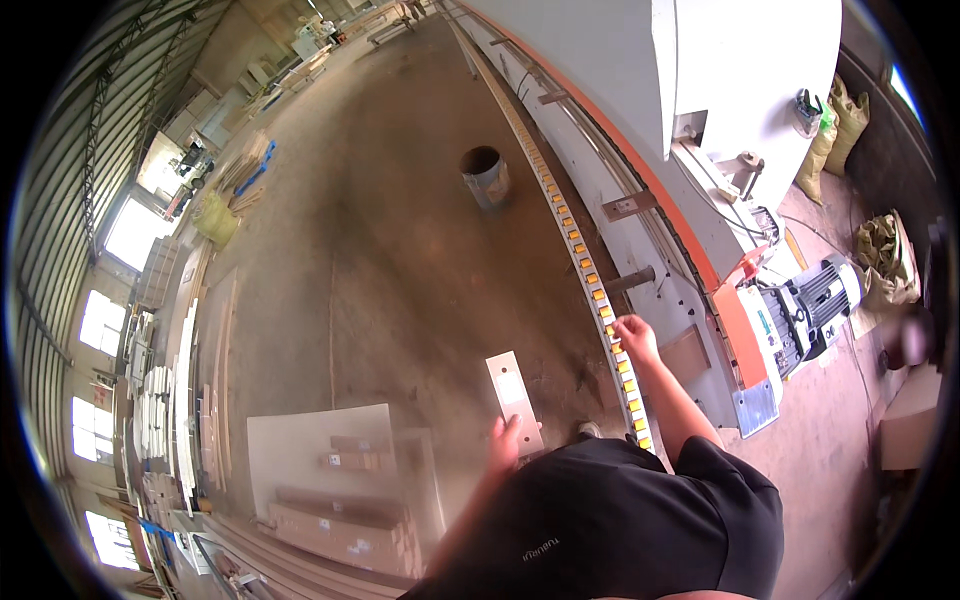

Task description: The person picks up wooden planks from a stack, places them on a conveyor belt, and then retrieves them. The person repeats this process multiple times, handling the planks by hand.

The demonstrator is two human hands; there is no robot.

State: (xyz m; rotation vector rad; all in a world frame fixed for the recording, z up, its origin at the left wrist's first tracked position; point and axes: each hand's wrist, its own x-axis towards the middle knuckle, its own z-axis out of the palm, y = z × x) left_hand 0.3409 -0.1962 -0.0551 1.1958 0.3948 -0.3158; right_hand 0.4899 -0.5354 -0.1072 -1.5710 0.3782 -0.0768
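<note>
Holding a narrow pale panel (514, 400) at its near end, left hand (504, 440), fingers wrapped around it. Right hand (636, 336) rests on the roller conveyor rail (580, 255), fingers curled together on its edge.

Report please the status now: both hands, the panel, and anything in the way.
Left hand grips narrow pale panel. Right hand rests on yellow roller track. Metal bucket stands far off, not in the way.

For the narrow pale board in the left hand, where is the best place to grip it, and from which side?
Probably its long edges near the near end, from below, where the left hand holds the narrow pale board. It is flat, thin and slim enough for fingers to span. The right hand on the roller track could steady its far end.
</note>
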